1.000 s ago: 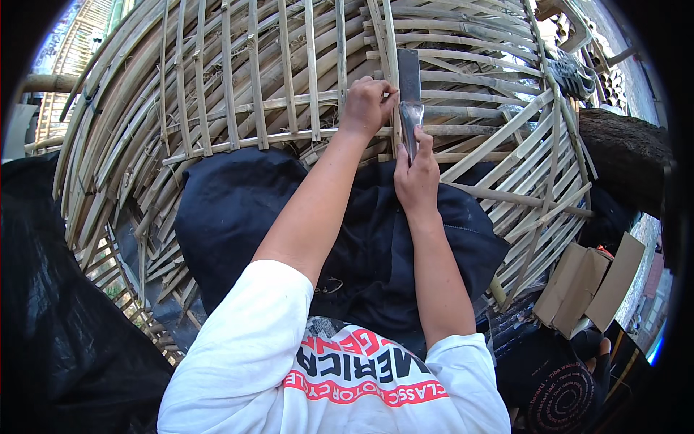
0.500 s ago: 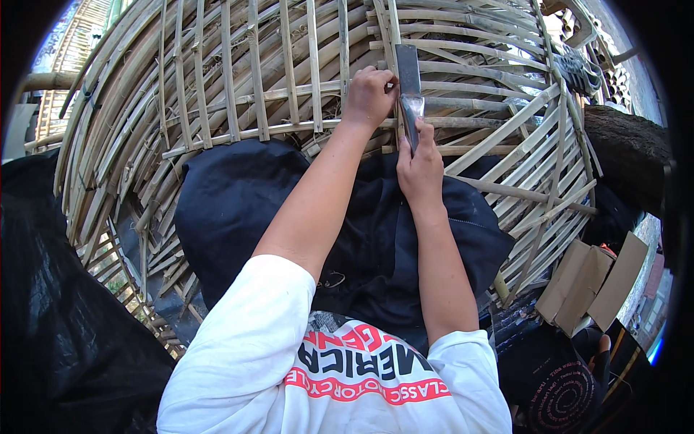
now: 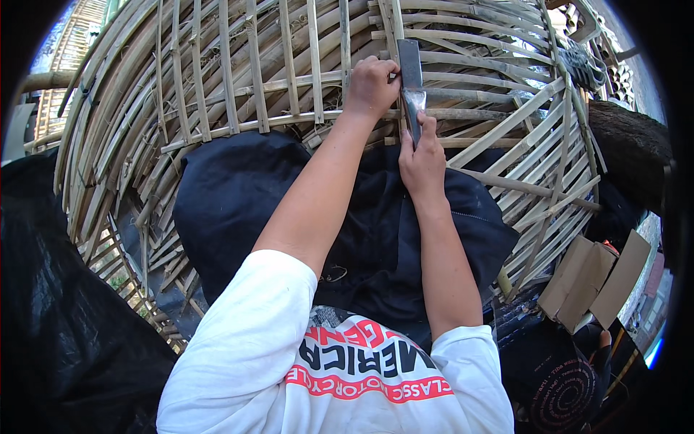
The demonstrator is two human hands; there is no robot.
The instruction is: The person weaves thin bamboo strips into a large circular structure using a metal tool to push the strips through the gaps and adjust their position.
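My left hand point(image 3: 371, 87) is closed in a pinch beside an upright bamboo slat point(image 3: 391, 25). What its fingertips grip is hidden. My right hand point(image 3: 423, 155) is wrapped round the lower end of a metal tool point(image 3: 410, 69) with a flat, dark, rectangular head and a shiny middle part. The tool points away from me, lying along the slat just right of my left fingers. Under both hands is a framework of split bamboo point(image 3: 463, 98), with slats crossing long curved strips.
Dark cloth point(image 3: 238, 195) covers my lap. Black sheeting point(image 3: 72, 311) hangs at the left. Several bamboo strips point(image 3: 116, 108) are stacked at the far left. An open cardboard box point(image 3: 578, 278) stands at the right, below a thick dark log point(image 3: 629, 141).
Both hands and the tool have shifted slightly away from me. The tool still lies beside the slat, and both grips look the same.
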